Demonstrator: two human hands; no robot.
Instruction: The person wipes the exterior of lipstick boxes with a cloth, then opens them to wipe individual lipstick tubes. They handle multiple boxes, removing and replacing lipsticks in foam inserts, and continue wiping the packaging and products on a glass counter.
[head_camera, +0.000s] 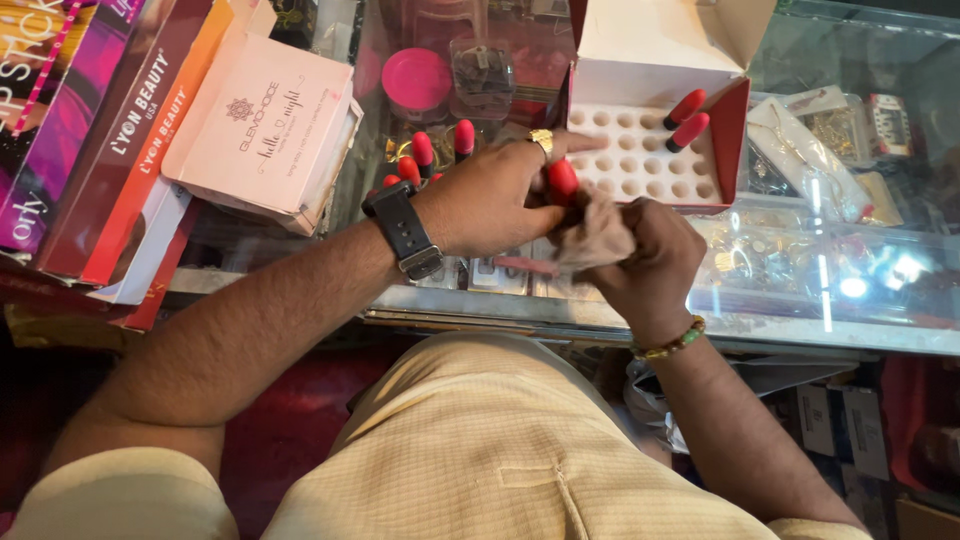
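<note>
The left hand (495, 195), with a dark wristwatch (405, 230) on its wrist and a gold ring on one finger, is closed around a red lipstick tube (562, 180) just in front of the white holed tray (640, 165). The right hand (650, 255) is curled shut on a crumpled brownish cloth (598, 235) that presses against the tube's lower end. In the tray's far right corner 2 red tubes (687, 120) already lie, while most of its holes stand empty; the tray sits in an open white box on the glass bench (880, 290). To the left of the tray several more red tubes (425, 155) stand upright beside a round pink lid (417, 82), and further left lies a stack of flat cosmetic boxes (150, 140). The grip on the tube looks slight, so a hard rub with the cloth could pull it free and drop it onto the glass. A sweep of the left forearm could also knock over the standing tubes.
</note>
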